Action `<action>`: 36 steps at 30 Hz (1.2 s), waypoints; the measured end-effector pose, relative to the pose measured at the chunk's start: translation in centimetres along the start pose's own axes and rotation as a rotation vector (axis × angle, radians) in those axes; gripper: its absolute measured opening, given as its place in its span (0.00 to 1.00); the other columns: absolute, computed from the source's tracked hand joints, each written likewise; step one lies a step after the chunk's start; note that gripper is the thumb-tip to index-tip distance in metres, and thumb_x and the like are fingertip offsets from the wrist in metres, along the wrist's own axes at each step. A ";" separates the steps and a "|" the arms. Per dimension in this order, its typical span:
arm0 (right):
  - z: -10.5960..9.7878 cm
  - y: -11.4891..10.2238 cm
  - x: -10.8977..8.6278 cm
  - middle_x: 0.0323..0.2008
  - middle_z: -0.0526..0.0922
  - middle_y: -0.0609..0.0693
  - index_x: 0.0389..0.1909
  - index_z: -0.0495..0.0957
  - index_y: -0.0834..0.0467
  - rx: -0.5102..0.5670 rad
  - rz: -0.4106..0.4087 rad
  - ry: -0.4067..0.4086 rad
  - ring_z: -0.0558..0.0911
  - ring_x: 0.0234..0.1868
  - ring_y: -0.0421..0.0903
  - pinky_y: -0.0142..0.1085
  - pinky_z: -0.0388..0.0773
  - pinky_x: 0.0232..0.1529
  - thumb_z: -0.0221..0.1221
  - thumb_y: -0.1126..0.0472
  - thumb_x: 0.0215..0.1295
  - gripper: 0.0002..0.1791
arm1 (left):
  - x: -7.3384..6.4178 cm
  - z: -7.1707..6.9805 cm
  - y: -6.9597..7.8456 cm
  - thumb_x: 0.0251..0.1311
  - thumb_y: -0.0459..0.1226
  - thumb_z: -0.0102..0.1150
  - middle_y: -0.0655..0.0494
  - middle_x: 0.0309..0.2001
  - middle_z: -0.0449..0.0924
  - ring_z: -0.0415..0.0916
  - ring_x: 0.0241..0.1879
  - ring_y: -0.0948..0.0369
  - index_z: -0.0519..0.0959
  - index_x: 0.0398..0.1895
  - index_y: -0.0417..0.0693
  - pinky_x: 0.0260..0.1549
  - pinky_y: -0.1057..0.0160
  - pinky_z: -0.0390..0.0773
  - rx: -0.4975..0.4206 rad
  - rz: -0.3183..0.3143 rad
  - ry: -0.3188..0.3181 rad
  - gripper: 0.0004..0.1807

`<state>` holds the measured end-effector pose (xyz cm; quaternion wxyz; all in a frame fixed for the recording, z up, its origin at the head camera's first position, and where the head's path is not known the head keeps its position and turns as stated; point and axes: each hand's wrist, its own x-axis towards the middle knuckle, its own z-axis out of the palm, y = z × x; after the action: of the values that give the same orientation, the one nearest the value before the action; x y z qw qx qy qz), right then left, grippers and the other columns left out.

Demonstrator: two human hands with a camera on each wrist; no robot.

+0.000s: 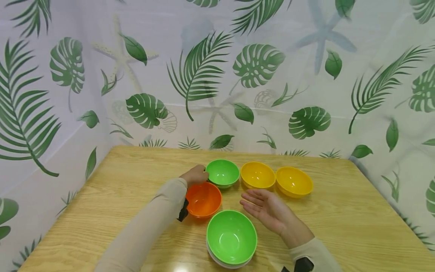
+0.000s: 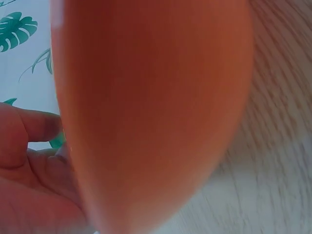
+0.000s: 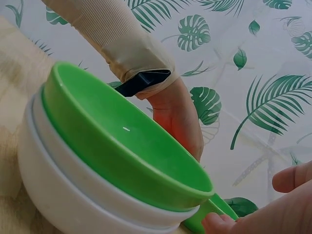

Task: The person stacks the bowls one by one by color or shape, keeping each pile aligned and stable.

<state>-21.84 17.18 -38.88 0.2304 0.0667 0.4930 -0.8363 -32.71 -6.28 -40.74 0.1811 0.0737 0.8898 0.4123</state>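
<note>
At the left side of the back green bowl (image 1: 222, 173), my left hand (image 1: 195, 175) has its fingers bent at the rim and appears to pinch it. Just below that hand sits an orange bowl (image 1: 204, 200), which fills much of the left wrist view and hides part of the fingers. My right hand (image 1: 266, 211) is held with the palm turned up and fingers extended, holding nothing, between the yellow bowls and the front stack. That stack has a green bowl (image 1: 232, 237) nested on top of white bowls (image 3: 63, 180).
Two yellow bowls, one in the middle (image 1: 257, 175) and one farther right (image 1: 294, 182), stand side by side to the right of the back green bowl. Under everything is a wood-grain table (image 1: 353, 219). A leaf-print cloth (image 1: 217, 87) hangs behind it.
</note>
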 end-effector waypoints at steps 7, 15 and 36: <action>-0.3 0.2 0.0 0.72 0.41 0.71 0.72 0.37 0.73 0.011 -0.007 -0.016 0.48 0.73 0.65 0.46 0.50 0.72 0.32 0.61 0.76 0.31 | -0.5 0.3 0.5 0.71 0.34 0.37 0.37 0.64 0.65 0.64 0.62 0.47 0.61 0.66 0.28 0.62 0.52 0.66 0.004 -0.021 0.024 0.24; -0.8 0.0 -0.1 0.73 0.39 0.69 0.73 0.36 0.71 0.045 -0.008 -0.059 0.45 0.74 0.61 0.44 0.49 0.72 0.30 0.59 0.77 0.31 | -0.6 0.5 0.4 0.71 0.32 0.37 0.38 0.67 0.62 0.59 0.67 0.46 0.58 0.68 0.30 0.67 0.49 0.60 -0.079 -0.018 0.025 0.25; -0.8 0.1 0.4 0.73 0.42 0.69 0.73 0.38 0.70 0.022 -0.006 -0.048 0.51 0.73 0.60 0.44 0.51 0.72 0.33 0.59 0.77 0.31 | -0.7 -0.7 -0.1 0.69 0.30 0.36 0.39 0.57 0.69 0.67 0.47 0.52 0.58 0.66 0.32 0.52 0.54 0.71 -0.053 0.026 0.108 0.23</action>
<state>-22.21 17.71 -39.48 0.2388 0.0479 0.4782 -0.8438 -32.34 -7.08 -40.25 0.1294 0.0580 0.8860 0.4414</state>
